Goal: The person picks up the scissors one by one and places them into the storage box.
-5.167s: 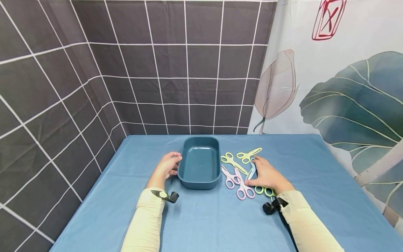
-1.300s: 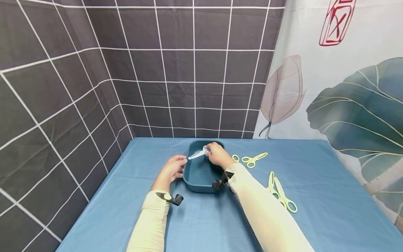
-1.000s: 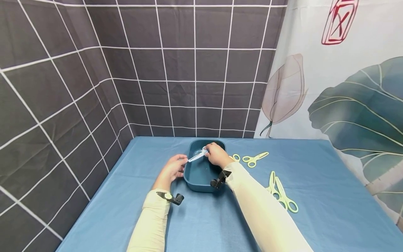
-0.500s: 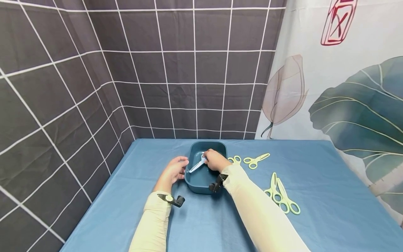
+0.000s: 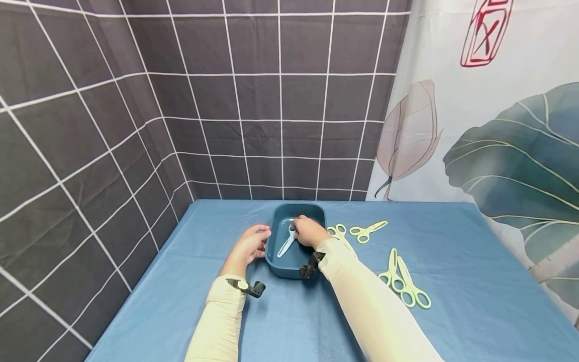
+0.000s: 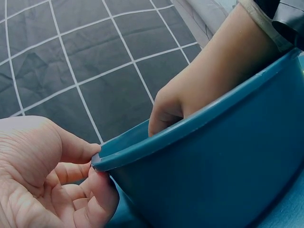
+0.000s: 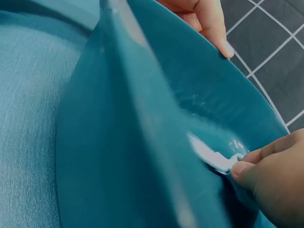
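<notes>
A teal rectangular plastic box (image 5: 296, 271) stands on the cloth. My left hand (image 5: 249, 245) is at its left side. In the left wrist view the left thumb and fingers (image 6: 102, 192) pinch the rim (image 6: 156, 142). My right hand (image 5: 309, 232) reaches down inside the box and holds light blue scissors (image 5: 286, 246) by the handle end. The right wrist view shows thumb and forefinger pinching the scissors (image 7: 209, 154), their blade end low over the box floor. Part of the handle is hidden by the fingers.
Yellow scissors (image 5: 368, 230) lie right of the box, with another yellow pair (image 5: 336, 232) partly behind the right sleeve (image 5: 362, 291). Two light green scissors (image 5: 409, 286) lie farther right on the blue cloth (image 5: 475, 281). A dark gridded backdrop (image 5: 253, 136) rises behind.
My right hand has picked up the light blue scissors from the cloth, carried them left into the box and lowered them, blade end swinging toward me. My left hand stays at the box.
</notes>
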Available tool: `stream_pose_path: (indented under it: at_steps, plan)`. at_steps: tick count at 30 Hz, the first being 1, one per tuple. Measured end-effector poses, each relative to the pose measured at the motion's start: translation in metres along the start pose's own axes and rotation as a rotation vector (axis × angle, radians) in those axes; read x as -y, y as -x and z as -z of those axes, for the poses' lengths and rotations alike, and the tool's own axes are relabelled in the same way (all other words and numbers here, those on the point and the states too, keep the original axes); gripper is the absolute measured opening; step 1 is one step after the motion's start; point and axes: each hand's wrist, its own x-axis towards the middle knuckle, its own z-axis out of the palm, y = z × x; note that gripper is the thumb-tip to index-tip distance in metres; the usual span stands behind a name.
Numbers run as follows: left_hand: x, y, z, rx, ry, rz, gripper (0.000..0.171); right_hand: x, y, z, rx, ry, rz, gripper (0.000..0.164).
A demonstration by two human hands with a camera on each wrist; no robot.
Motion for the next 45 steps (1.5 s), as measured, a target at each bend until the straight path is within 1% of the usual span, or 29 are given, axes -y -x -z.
stream_pose_path:
  at_steps: [2,3,6,9,14,18,21,29,32,37,41,45]
  plan:
    - [0.001,0.0,0.0,0.003,-0.003,-0.002,0.027,-0.001,0.0,0.0,-0.035,-0.068,-0.006,0.027]
    - [0.001,0.0,0.0,0.005,-0.002,-0.001,0.027,0.005,0.003,0.007,-0.041,-0.116,-0.03,0.03]
    - [0.003,-0.001,0.0,0.011,-0.005,-0.006,0.028,0.003,0.002,0.01,-0.115,-0.247,-0.04,0.039]
    - [0.004,-0.001,0.0,0.015,-0.007,-0.009,0.029,0.002,0.004,0.017,-0.167,-0.362,-0.048,0.045]
    - [0.006,-0.002,0.001,0.009,-0.015,-0.015,0.03,-0.003,0.008,0.03,-0.221,-0.465,-0.035,0.054]
    - [0.007,-0.003,0.001,0.007,-0.014,-0.025,0.03,-0.013,0.011,0.039,-0.253,-0.488,-0.012,0.062]
    - [0.007,-0.003,0.001,0.006,-0.017,-0.024,0.029,-0.021,0.016,0.045,-0.273,-0.5,-0.003,0.065]
    - [0.006,-0.001,0.002,0.001,-0.033,-0.016,0.031,-0.045,0.035,0.063,-0.361,-0.535,0.056,0.064]
    - [0.005,-0.001,0.002,0.005,-0.036,-0.023,0.032,-0.057,0.043,0.068,-0.388,-0.542,0.037,0.065]
    - [0.005,-0.001,0.002,0.005,-0.037,-0.023,0.032,-0.076,0.056,0.073,-0.386,-0.527,-0.024,0.067]
    - [0.005,-0.002,0.001,0.011,-0.036,-0.012,0.032,-0.094,0.066,0.072,-0.39,-0.534,-0.064,0.067]
    - [0.005,-0.002,0.001,0.012,-0.029,-0.012,0.033,-0.111,0.074,0.069,-0.396,-0.565,-0.117,0.069]
